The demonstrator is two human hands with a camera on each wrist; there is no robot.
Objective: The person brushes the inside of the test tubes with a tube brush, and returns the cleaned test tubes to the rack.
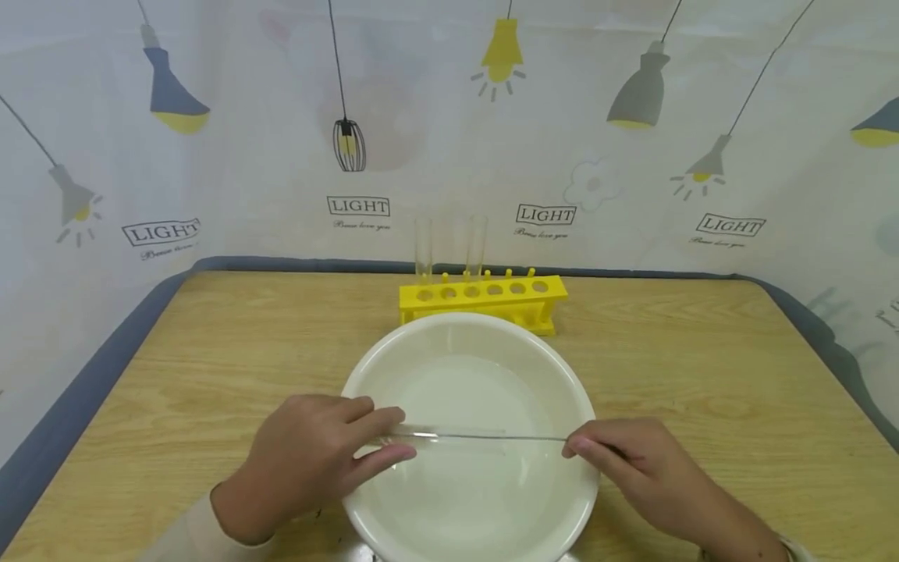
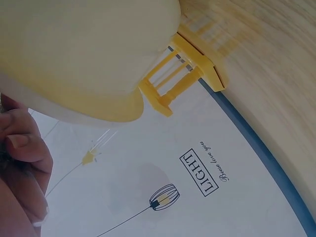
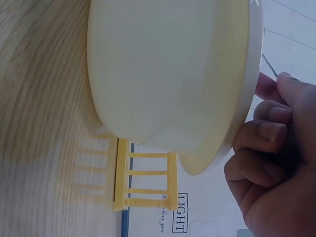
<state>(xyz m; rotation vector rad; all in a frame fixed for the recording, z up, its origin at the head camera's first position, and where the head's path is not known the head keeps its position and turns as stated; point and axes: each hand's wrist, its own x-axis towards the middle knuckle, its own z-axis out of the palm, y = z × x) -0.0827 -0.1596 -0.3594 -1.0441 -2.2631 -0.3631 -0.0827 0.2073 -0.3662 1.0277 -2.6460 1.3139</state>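
Over a round white basin (image 1: pixel 463 318), the left hand (image 1: pixel 302 453) gripped a clear glassy tube (image 1: pixel 424 435) that the right hand (image 1: pixel 639 460), pinching a thin grey metal rod (image 1: pixel 537 439), might crack by thrusting crookedly.

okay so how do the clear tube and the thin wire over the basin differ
The clear tube is see-through, while the thin wire is grey. The clear tube is plainly wider than the thin wire. The left hand holds the clear tube; the right hand pinches the thin wire. Both run sideways across the basin in the head view.
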